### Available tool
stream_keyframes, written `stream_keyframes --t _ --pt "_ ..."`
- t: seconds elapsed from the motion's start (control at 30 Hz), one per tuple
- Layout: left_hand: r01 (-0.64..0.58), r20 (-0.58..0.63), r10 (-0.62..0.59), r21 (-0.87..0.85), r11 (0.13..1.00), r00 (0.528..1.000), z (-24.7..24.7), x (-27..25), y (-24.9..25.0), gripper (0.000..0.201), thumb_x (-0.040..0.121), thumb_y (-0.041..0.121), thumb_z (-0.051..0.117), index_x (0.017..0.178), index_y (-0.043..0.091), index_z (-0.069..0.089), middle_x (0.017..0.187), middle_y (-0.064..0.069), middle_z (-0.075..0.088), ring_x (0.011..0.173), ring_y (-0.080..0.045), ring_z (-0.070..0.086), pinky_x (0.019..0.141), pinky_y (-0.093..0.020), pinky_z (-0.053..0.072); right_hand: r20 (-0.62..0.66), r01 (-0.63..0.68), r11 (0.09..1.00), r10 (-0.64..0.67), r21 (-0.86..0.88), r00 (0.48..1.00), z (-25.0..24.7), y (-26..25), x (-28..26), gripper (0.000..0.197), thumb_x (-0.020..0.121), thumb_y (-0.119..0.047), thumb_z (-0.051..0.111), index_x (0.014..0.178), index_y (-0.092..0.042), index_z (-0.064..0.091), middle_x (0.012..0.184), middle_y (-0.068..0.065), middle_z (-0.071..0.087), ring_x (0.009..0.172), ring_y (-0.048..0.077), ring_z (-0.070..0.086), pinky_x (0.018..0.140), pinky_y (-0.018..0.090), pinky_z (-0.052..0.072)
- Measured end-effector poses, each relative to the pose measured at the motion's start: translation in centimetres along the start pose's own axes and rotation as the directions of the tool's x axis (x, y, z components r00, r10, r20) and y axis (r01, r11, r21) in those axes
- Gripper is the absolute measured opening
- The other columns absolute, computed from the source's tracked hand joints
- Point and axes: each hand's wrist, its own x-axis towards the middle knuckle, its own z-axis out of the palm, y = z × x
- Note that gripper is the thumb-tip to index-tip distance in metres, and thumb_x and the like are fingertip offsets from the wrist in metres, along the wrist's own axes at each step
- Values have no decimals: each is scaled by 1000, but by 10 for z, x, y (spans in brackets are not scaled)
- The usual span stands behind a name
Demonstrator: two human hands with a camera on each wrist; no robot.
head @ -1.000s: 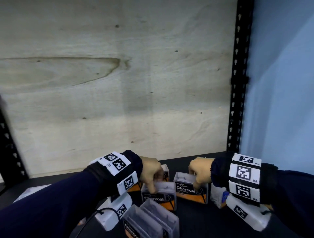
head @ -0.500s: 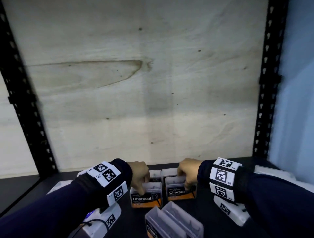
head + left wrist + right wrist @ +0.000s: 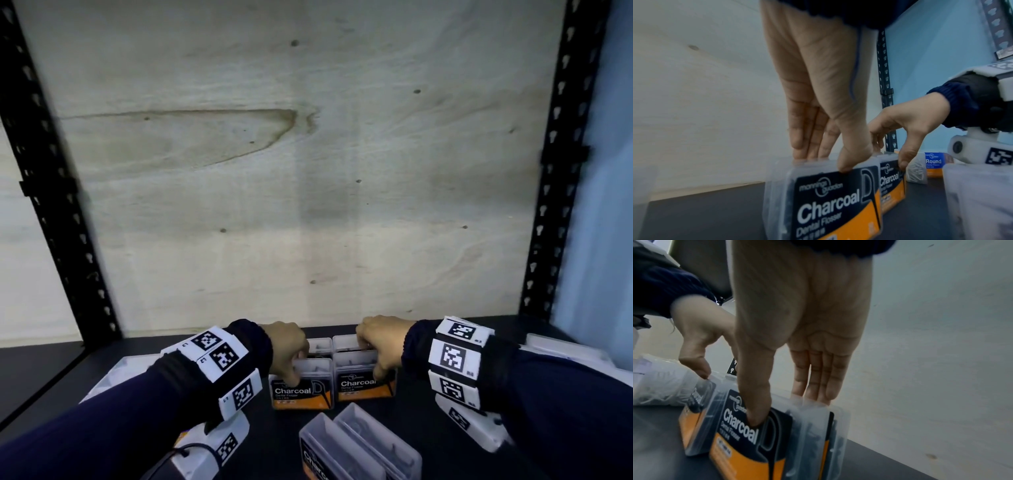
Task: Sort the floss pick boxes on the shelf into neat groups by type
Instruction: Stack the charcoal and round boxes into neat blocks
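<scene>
The person's left hand [image 3: 286, 353] pinches the left Charcoal box [image 3: 302, 389] from above, thumb on the printed front and straight fingers [image 3: 807, 139] behind the back edge; the right hand [image 3: 380, 346] grips the right Charcoal box [image 3: 366, 383] the same way, thumb pressed on the label, fingers [image 3: 822, 378] over the rear. Both hands are closed only as far as each box's thickness. The two boxes stand upright, side by side and nearly touching, at the centre of the dark shelf [image 3: 102, 363], with two more clear boxes [image 3: 337, 342] directly behind at 12 o'clock. A further pair of Charcoal boxes [image 3: 359, 448] lies at 6 o'clock, a blue-labelled Round box [image 3: 933, 164] sits out at 3 o'clock beside a box of pale picks [image 3: 917, 170], and white boxes [image 3: 113, 373] lie at 9 o'clock. Risk, as judged: the boxes are tall, narrow and smooth-sided, so a shallow top pinch could let one pivot or slip, toppling the row behind; uneven pushing would leave the fronts misaligned. Materials: rigid translucent plastic cases, rounded corners, glossy black-and-orange labels, dark picks inside; matte shelf; pale grained plywood back panel [image 3: 308, 171]; black perforated steel uprights [image 3: 561, 154].
</scene>
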Motion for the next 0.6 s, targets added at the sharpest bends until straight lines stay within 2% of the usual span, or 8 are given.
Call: stream_keyframes --t 0.07,0.13,0.17,0.23,0.33,0.4,0.6 --pt "10 -7 -10 -18 1000 1000 1 1 1 53 83 22 66 129 4 47 133 -13 47 116 -31 51 89 -37 45 -6 9 1000 -9 -9 1000 -1 -1 1 66 74 -23 76 128 -3 43 133 12 42 102 21 45 81 31 42" --pt "20 -23 -21 -14 1000 1000 1 3 2 66 79 24 71 133 4 39 136 -12 39 119 -30 48 88 -35 43 -17 14 1000 -14 -13 1000 -1 0 5 81 72 -27 78 136 -6 35 137 11 36 122 24 42 98 35 44" --pt "24 -29 -24 -1 1000 999 1 5 3 73 77 26 73 136 3 35 137 -12 36 121 -30 46 91 -36 43 -10 8 1000 -8 -12 1000 -1 0 7 88 71 -29 79 140 -6 31 139 11 35 128 26 39 103 37 42" --pt "35 -28 -34 17 999 999 1 11 2 88 74 31 77 141 3 27 139 -12 32 125 -29 41 100 -39 42 25 -14 1000 14 -1 1000 0 1 12 95 70 -32 79 144 -7 25 142 11 35 131 27 39 107 40 40" --pt "79 12 -79 2 997 997 1 19 2 98 71 34 79 145 5 21 142 -12 31 129 -29 40 104 -41 42 70 -21 1000 19 19 997 3 2 17 87 71 -31 79 140 -7 33 140 12 43 127 28 45 105 40 43" --pt "103 43 -103 12 995 994 0 22 3 97 73 35 77 146 4 21 143 -13 32 130 -30 40 104 -40 40 66 -24 999 21 34 998 4 2 18 77 71 -29 78 134 -7 39 136 12 48 122 28 50 100 39 46" --pt "98 43 -99 27 995 994 -1 26 5 86 74 38 76 139 3 33 139 -14 41 126 -29 45 103 -38 42 56 -9 1000 8 22 998 6 3 18 71 72 -27 77 131 -6 42 131 13 51 117 28 52 91 36 48"
